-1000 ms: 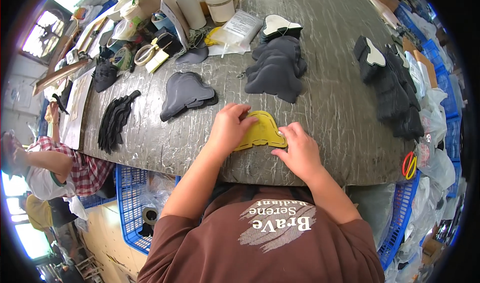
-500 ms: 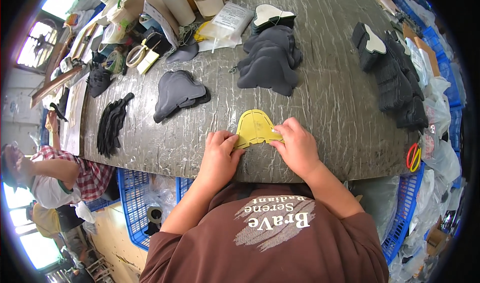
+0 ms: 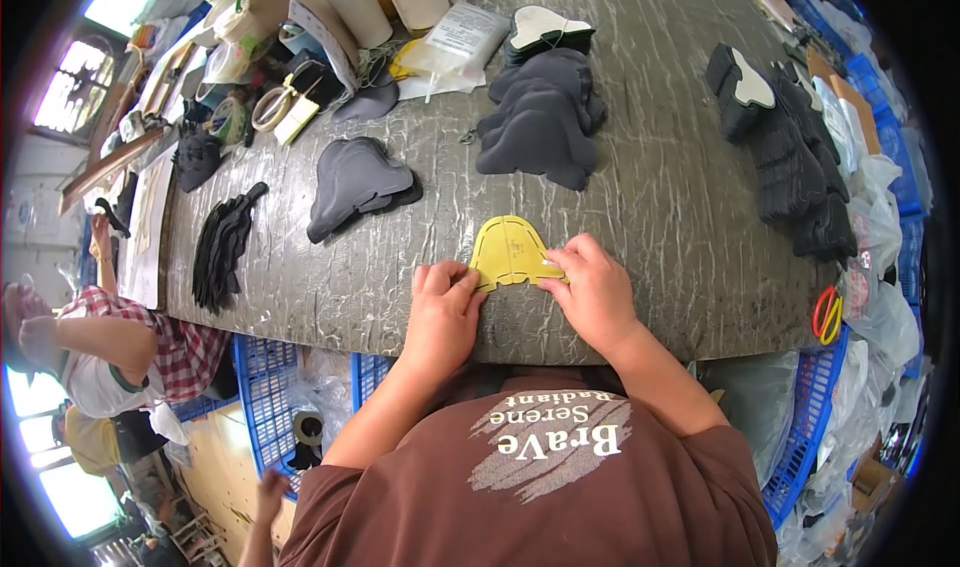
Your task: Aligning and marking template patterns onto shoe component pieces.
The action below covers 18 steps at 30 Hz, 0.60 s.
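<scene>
Both hands pinching: left hand (image 3: 443,312) has thumb and fingers closed on the lower left corner of the yellow piece (image 3: 512,249), right hand (image 3: 592,292) closed on its lower right corner. Piece is at the near side of the table (image 3: 680,167), between the hands, rounded end pointing away from the wearer, notched edge toward the body. Beyond it I see a fanned grey stack (image 3: 540,127); a smaller grey pile (image 3: 360,182) sits left of that, black strips (image 3: 228,247) farther left. Over on the right, a long black stack (image 3: 790,172), with scissors (image 3: 827,315), red and yellow handles, near the table edge. Blue crate (image 3: 268,387) below the edge, left. Co-worker in checks (image 3: 190,347) at the table's left end.
</scene>
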### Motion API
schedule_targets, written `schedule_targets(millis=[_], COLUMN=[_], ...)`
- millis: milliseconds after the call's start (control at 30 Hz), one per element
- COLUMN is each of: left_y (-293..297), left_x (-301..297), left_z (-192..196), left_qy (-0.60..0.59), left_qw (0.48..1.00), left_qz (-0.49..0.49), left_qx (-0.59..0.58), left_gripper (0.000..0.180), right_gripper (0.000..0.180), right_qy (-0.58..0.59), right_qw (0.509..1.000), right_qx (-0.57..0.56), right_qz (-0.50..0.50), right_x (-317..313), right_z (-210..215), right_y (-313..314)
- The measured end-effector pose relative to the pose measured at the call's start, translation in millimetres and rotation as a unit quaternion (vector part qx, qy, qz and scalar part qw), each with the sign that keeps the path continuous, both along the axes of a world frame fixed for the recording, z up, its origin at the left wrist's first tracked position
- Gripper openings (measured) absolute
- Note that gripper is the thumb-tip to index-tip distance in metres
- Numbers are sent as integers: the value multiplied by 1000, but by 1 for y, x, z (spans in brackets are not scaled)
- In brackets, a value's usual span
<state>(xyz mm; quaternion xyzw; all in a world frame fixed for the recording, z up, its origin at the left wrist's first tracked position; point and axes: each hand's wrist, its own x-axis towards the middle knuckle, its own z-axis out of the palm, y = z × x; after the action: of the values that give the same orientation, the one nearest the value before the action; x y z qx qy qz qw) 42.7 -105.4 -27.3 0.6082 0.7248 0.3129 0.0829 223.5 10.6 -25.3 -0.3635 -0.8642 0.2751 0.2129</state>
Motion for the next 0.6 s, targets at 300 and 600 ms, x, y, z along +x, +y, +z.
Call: schedule_targets(millis=[300,600], left_y=[3,5], left_x=[7,16], left_z=[2,1], left_qy=[72,115], left_qw=[997,989], left_qz=[-20,-87], left_qx=[6,-30], left_gripper=[27,39], right_gripper=[30,32], right_qy=[8,5], right_qw=[1000,1000], right_qx=[5,3], right_qz=[-5,-13], right_x=[-1,0], right_z=[-2,-6], right_y=[0,-2])
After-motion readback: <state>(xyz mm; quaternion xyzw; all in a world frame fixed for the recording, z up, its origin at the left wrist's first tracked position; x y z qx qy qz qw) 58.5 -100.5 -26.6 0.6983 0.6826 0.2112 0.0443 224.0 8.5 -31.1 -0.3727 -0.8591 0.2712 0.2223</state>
